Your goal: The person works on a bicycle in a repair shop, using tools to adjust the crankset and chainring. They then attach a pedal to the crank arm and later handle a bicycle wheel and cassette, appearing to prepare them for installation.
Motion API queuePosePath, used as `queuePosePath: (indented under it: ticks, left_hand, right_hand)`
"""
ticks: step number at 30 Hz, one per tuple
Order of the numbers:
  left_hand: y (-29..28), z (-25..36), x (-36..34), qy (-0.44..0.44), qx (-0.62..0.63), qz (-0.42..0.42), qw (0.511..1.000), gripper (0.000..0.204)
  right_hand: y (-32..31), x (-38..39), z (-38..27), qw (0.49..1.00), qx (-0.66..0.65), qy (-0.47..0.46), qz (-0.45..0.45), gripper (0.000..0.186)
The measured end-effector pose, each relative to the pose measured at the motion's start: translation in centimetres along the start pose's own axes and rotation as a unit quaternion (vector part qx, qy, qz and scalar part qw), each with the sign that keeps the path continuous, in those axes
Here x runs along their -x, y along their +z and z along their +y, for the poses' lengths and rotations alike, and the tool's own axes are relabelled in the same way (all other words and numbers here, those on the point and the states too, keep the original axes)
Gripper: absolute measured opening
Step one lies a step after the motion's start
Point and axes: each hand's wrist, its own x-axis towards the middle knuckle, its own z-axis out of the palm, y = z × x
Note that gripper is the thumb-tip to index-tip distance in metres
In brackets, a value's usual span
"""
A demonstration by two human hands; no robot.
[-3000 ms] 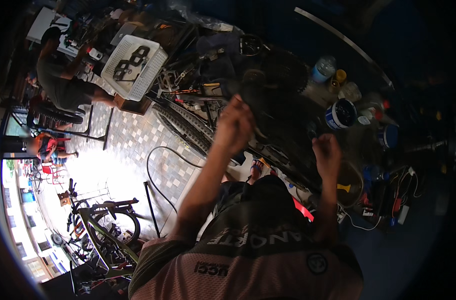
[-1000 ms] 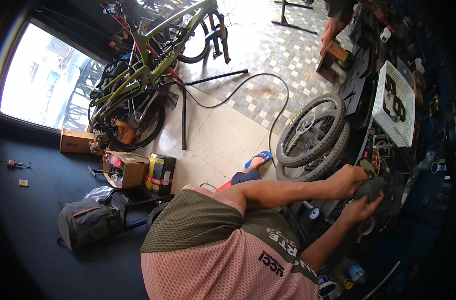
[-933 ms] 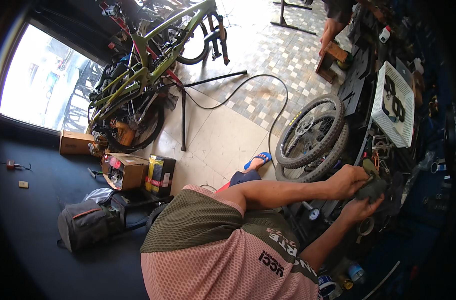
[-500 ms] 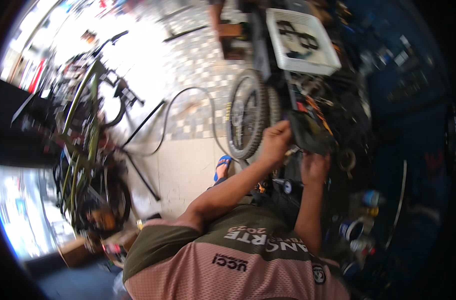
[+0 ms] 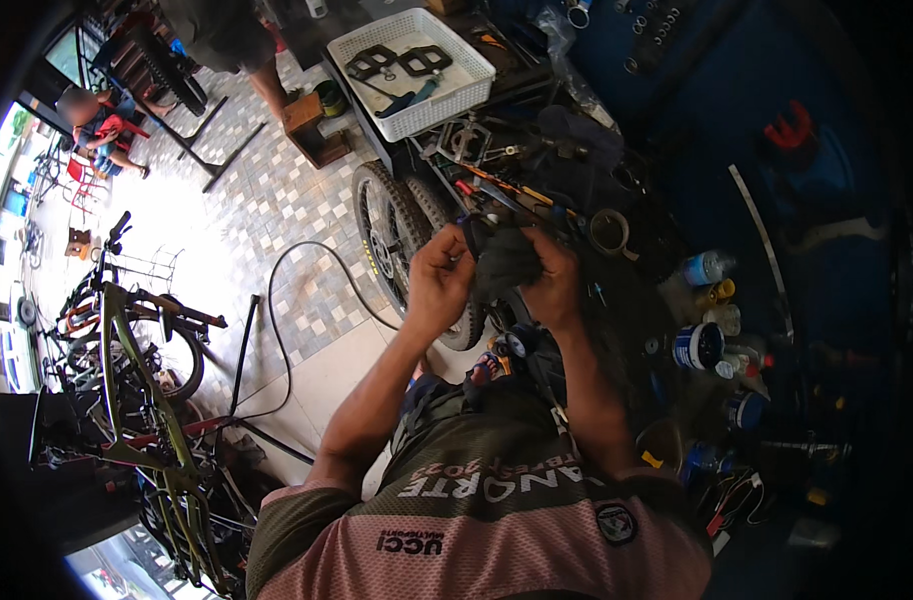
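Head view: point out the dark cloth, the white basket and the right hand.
Dark cloth (image 5: 509, 265): head view, on its bunched middle.
White basket (image 5: 440, 112): head view, on its wall nearest the person.
Right hand (image 5: 554, 284): head view, on the hand's middle.

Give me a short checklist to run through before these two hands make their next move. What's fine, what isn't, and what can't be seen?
1. Right hand has hold of the dark cloth: ok.
2. Left hand has hold of it too: ok, fingers pinched at its left side.
3. Nothing wrapped inside the cloth: cannot tell, its folds and the fingers hide that.
4. Work area around the hands uncluttered: not ok, loose tools lie just beyond them.
5. Pedals contained: ok, they lie in the white basket.
6. Floor beside the person free of trip hazards: not ok, a black hose loops across the tiles.
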Motion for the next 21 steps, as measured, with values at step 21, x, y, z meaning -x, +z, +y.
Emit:
queuePosePath:
  ticks: [21]
  left_hand:
    - [5.3, 2.4, -4.2, 0.07, -0.121, -0.113, 0.984, 0.014]
  right_hand:
    - [-9.1, 1.1, -1.6, 0.977, -0.14, 0.158, 0.028, 0.025]
